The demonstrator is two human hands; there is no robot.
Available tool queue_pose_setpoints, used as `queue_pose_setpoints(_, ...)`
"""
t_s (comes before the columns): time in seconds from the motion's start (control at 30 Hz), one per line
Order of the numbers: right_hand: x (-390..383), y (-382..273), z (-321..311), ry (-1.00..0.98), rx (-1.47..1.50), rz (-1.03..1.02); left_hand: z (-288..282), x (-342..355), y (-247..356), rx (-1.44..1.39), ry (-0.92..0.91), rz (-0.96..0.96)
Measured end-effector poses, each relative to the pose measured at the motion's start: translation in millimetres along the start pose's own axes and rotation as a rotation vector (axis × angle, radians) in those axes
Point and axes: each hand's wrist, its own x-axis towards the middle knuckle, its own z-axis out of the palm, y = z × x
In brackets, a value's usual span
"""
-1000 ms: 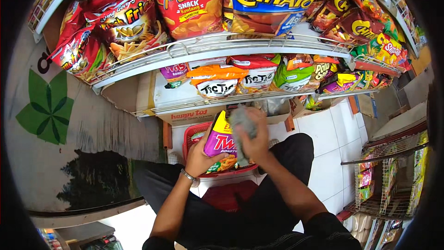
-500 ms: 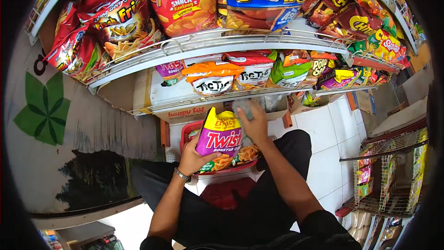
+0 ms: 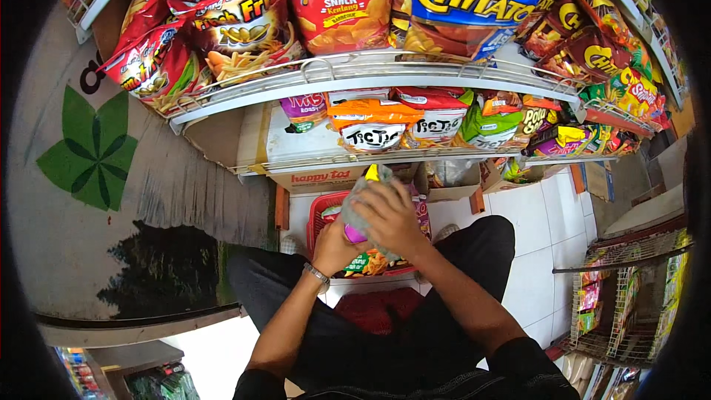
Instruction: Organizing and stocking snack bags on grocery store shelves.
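Note:
My left hand (image 3: 332, 250) grips a purple-and-yellow snack bag (image 3: 356, 235) from the left, low in the middle of the view. My right hand (image 3: 389, 222) is closed on a grey cloth (image 3: 351, 209) and presses it over the front of that bag, covering most of it. Directly beneath both hands stands a red plastic basket (image 3: 318, 216) containing other colourful snack packs.
An upper wire-edged shelf (image 3: 311, 74) carries large red, blue and brown chip bags; a lower shelf (image 3: 289, 164) holds smaller packs. Cardboard boxes (image 3: 311, 178) sit underneath. A glossy panel (image 3: 174, 192) flanks me at left, a wire rack (image 3: 622, 296) at right, tiled floor (image 3: 541, 237) below.
My right hand and the cloth have swung from the bag's right side across its front, hiding the yellow top and much of the purple face that showed half a second ago.

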Motion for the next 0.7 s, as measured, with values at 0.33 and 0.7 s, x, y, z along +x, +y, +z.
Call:
queue_pose_setpoints(0.33,-37,47,18,0.134,0.342,0.747,-13,3,16,-0.555,0.069,-0.108)
queue_pose_setpoints(0.7,-23,22,1,0.256,0.236,0.475,-13,14,9,-0.903,0.064,-0.532)
